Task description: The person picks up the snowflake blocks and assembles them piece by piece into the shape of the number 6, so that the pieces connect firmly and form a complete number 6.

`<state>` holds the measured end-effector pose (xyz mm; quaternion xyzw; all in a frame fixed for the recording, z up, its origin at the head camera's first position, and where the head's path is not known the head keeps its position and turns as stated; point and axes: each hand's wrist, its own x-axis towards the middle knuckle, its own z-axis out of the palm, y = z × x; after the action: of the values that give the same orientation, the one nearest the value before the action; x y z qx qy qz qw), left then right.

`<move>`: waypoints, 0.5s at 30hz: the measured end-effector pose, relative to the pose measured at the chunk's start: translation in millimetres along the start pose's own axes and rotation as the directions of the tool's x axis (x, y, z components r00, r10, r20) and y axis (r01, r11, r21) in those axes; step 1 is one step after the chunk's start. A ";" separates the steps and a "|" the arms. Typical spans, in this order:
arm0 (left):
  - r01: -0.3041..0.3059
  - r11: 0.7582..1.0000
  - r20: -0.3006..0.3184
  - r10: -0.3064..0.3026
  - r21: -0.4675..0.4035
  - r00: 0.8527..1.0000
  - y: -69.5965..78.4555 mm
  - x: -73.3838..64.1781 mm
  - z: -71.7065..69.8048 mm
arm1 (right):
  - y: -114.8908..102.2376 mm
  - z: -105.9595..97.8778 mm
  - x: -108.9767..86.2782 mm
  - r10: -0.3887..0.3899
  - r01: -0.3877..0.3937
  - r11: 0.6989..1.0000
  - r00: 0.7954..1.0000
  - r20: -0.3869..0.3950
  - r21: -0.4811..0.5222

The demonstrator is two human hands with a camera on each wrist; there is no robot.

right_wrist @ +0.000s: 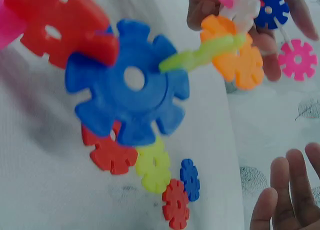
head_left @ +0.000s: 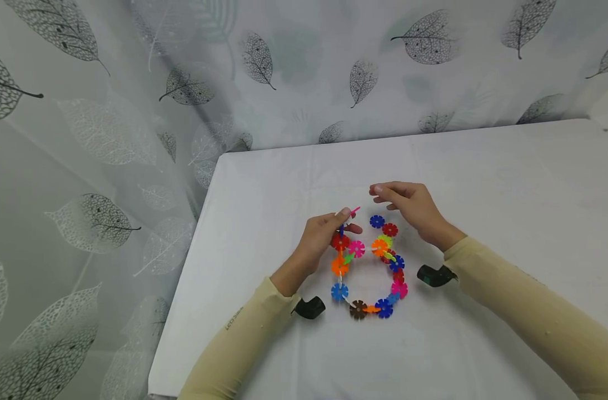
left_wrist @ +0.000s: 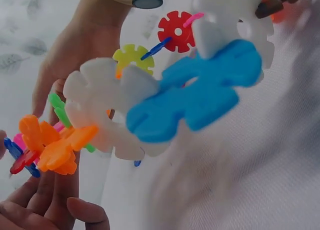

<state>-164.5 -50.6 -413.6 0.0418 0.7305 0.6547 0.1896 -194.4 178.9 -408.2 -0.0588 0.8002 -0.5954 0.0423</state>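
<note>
Interlocking notched plastic discs form a many-coloured ring, with a brown disc (head_left: 358,310) at its near edge and a light blue disc (head_left: 339,291) at its left. My left hand (head_left: 315,239) grips the upper left of this linked piece, where a short branch ends in a pink disc (right_wrist: 297,59). Part of the grip is hidden behind the discs. Another branch at the upper right ends in a dark blue disc (head_left: 376,221). Just above that branch is my right hand (head_left: 418,208), apart from the discs, its fingers relaxed and nothing visible in them.
A white cloth covers the table (head_left: 484,183). Leaf-patterned curtain (head_left: 304,72) hangs behind it and along the left. A black wrist device (head_left: 310,308) sits under the left sleeve, and another black device (head_left: 435,276) under the right.
</note>
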 end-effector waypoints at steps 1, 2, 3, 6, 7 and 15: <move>-0.005 1.000 -0.006 0.005 -0.001 1.000 -0.1 -0.1 0.1 | 1.4 -1.6 0.6 0.008 -0.008 1.000 1.000 -0.021 0.009; -0.011 1.000 -0.011 0.011 0.000 1.000 -0.2 -0.3 0.2 | 2.6 -3.5 0.9 0.013 -0.012 1.000 0.999 -0.038 0.012; -0.016 1.000 -0.016 0.016 0.000 1.000 -0.2 -0.4 0.4 | 3.9 -5.3 1.1 0.018 -0.018 1.000 0.998 -0.054 0.010; -0.028 1.000 -0.029 0.028 0.004 0.999 -0.1 -0.9 1.0 | 7.8 -11.1 1.8 0.041 -0.041 0.999 0.995 -0.093 -0.003; -0.029 1.000 -0.034 0.029 0.005 0.999 -0.5 -0.9 1.2 | 9.0 -13.0 2.0 0.051 -0.052 0.999 0.993 -0.102 -0.007; -0.029 1.000 -0.071 0.030 0.009 0.997 -3.5 0.6 1.7 | 18.7 -25.6 1.0 0.153 -0.156 0.987 0.984 -0.090 -0.034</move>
<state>-163.8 -49.3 -417.3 0.0301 0.7385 0.6558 0.1537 -199.7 208.3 -418.7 0.0285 0.8155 -0.5757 0.0524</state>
